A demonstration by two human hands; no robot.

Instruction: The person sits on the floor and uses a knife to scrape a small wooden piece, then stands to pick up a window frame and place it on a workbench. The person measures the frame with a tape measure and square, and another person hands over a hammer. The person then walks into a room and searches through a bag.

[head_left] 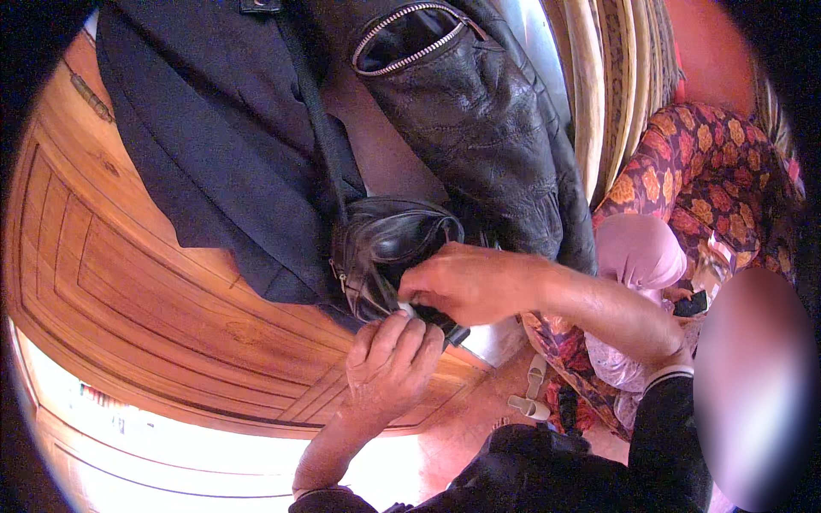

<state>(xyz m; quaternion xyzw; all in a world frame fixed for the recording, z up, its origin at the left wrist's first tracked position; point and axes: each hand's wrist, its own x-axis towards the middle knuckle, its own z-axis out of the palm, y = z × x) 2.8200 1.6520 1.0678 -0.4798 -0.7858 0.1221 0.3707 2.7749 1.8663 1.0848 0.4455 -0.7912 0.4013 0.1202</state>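
Note:
A small black leather bag [398,231] hangs by its dark strap [318,128] against the hanging clothes, its top gaping. My left hand [393,363] is closed around the bag's near edge, fingers curled over it. My right hand [470,282] reaches across from the right with its fingers bent down into the opening. Its fingertips are partly hidden, so what they pinch cannot be made out. Something small and white [406,308] shows between the two hands.
A black leather jacket [487,128] with a zipped cuff and a dark cloth garment [214,154] hang beside the bag. A carved wooden door [171,316] stands at left. To the right, a person in a pink headscarf [637,248] sits on a floral sofa [710,162]. Pale sandals [530,406] lie on the floor.

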